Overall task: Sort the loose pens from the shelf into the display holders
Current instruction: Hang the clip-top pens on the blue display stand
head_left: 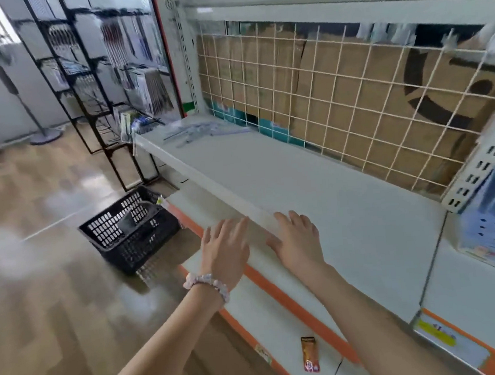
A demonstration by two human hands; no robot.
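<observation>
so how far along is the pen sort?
Nothing visibly sorted yet. Loose pens lie piled at the shelf's far left end. Left hand and right hand are both empty, open, near the shelf's front edge. Everything is left: picking up, sorting.

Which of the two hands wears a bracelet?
The left hand: a pale beaded bracelet circles its wrist. The right hand has a bare wrist.

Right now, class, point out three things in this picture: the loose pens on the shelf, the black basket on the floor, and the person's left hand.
loose pens [197, 131]: head view, middle of the pile.
black basket [132, 249]: head view, near side wall.
left hand [226, 249]: head view, back of the hand.
</observation>
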